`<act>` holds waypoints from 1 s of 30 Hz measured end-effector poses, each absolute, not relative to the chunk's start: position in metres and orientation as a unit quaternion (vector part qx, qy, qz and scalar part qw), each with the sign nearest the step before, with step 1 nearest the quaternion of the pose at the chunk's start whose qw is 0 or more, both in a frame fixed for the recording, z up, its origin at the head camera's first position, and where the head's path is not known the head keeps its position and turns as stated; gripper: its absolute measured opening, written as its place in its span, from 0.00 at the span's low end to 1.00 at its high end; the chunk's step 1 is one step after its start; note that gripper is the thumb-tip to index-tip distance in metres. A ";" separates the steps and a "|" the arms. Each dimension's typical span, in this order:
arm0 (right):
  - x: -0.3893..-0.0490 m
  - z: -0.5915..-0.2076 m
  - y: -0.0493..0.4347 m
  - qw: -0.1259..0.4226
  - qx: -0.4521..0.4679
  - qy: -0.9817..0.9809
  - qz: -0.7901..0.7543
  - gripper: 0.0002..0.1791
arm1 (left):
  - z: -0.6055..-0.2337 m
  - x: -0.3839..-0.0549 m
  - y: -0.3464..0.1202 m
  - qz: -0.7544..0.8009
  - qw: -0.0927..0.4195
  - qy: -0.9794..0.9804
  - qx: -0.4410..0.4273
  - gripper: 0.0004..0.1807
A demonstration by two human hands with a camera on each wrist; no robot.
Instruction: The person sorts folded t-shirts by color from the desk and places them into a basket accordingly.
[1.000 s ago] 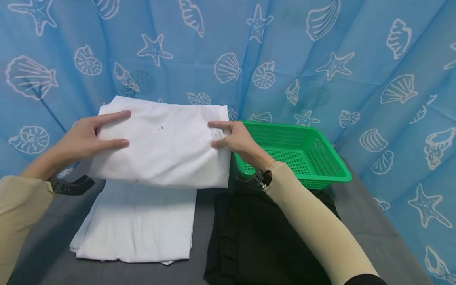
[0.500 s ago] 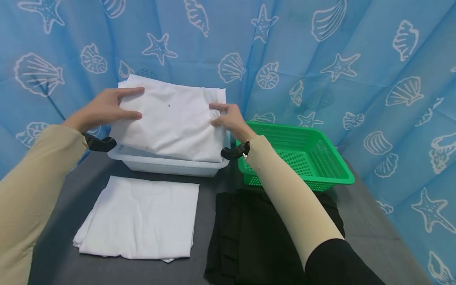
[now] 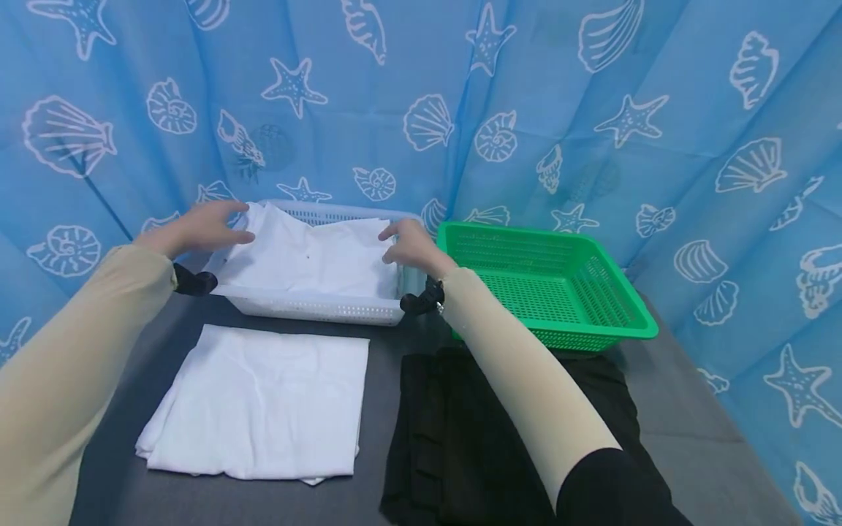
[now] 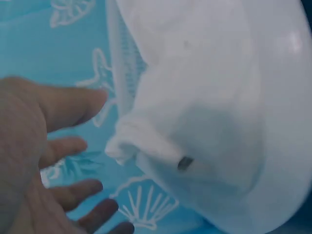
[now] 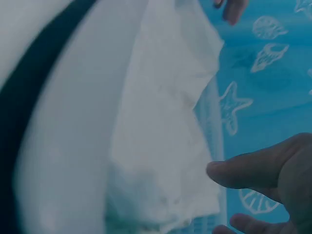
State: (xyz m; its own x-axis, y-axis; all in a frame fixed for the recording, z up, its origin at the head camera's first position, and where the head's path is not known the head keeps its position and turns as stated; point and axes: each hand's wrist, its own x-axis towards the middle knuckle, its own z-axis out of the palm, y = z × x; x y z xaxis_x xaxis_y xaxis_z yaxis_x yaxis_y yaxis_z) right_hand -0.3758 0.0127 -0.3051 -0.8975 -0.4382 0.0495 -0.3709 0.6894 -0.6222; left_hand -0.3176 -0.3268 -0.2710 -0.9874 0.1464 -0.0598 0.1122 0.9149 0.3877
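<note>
Nearest me on the desk, a black cloth lies on the right and a folded white cloth on the left, both just where they were. The right sleeve runs slantwise over the black cloth, hiding part of it and the near left corner of the green basket beyond.

Behind the folded white cloth stands the white basket, and the other white cloth now lies inside it, dark speck upward, a corner lapping the left end. Half a second ago both hands held that cloth up, covering most of the basket; now its back wall shows. The left hand has let go, fingers spread, clear of the cloth. The right hand is spread too, its thumb at the cloth's edge; I can't tell whether they touch. A blue seashell curtain hangs behind everything.
</note>
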 end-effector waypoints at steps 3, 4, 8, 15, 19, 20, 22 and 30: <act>-0.359 -0.304 0.019 0.059 -0.220 0.888 -0.400 0.20 | -0.275 -0.300 -0.329 0.236 0.011 0.970 0.064 0.39; -0.352 -0.303 0.021 0.057 -0.216 0.878 -0.423 0.19 | -0.277 -0.292 -0.330 0.256 -0.002 0.965 0.059 0.39; -0.322 -0.297 0.030 0.044 -0.192 0.843 -0.501 0.17 | -0.285 -0.254 -0.330 0.341 -0.056 0.938 0.031 0.41; -0.269 -0.293 0.046 0.055 -0.184 0.764 -0.616 0.14 | -0.305 -0.202 -0.331 0.393 -0.110 0.913 -0.006 0.39; -0.241 -0.301 0.054 0.091 -0.166 0.734 -0.652 0.15 | -0.322 -0.185 -0.335 0.375 -0.097 0.921 -0.038 0.39; -0.236 -0.304 0.055 0.105 -0.162 0.725 -0.661 0.15 | -0.328 -0.182 -0.337 0.371 -0.090 0.923 -0.043 0.40; -0.227 -0.312 0.058 0.142 -0.156 0.707 -0.675 0.17 | -0.339 -0.177 -0.339 0.368 -0.065 0.926 -0.055 0.40; -0.220 -0.352 0.055 0.288 -0.091 0.646 -0.701 0.23 | -0.373 -0.160 -0.357 0.385 0.096 0.918 -0.025 0.42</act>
State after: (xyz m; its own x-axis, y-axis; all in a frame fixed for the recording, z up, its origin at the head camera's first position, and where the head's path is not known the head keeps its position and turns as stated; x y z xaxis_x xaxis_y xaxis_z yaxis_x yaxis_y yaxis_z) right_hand -0.2196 0.0550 -0.3523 -0.8175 -0.5215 -0.2445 0.2863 0.0004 -0.9581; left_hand -0.1598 -0.3568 -0.3732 -0.9802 0.0282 -0.1961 -0.1202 0.7023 0.7017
